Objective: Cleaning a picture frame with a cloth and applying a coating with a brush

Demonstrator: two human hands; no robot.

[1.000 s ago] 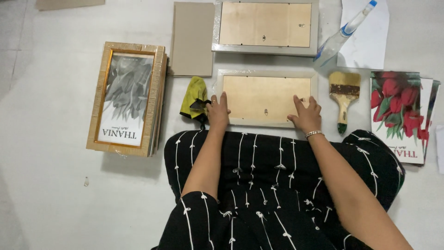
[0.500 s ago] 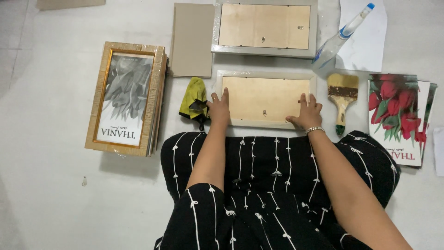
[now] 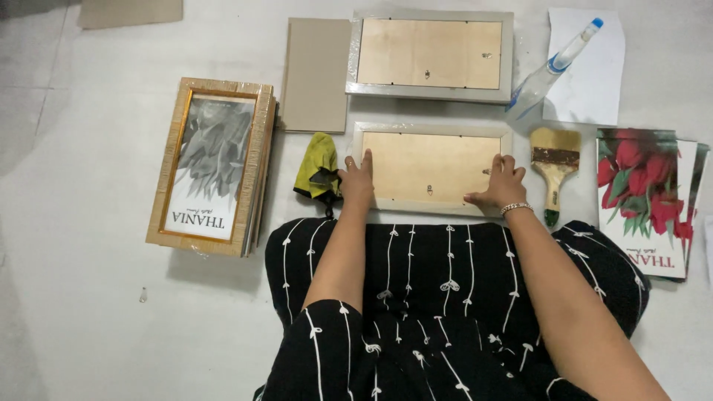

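head view, looking down on a pale floor (image 3: 89,312) where a seated person in a black patterned dress works. the near picture frame (image 3: 431,168) lies face down just in front of the lap, its wooden backing board seated inside the pale rim. the left hand (image 3: 355,178) lies flat on the frame's left edge, fingers outstretched, its grip open and clasping nothing; the right hand (image 3: 496,186) presses on the right edge with fingers bent onto the board, likewise holding nothing. a yellow cloth (image 3: 316,165) lies touching the frame's left side. a second frame (image 3: 431,54), also face down with its backing in place, lies just beyond the first. beside it to the left lies a loose grey board (image 3: 316,74). at the floor's left, a stack of gold frames (image 3: 212,165); at the right, a paintbrush (image 3: 555,165), a spray bottle (image 3: 546,70) on white paper (image 3: 590,82), and flower prints (image 3: 645,197). judged from this, the backing appears fitted; whether its clips are fastened cannot be told.
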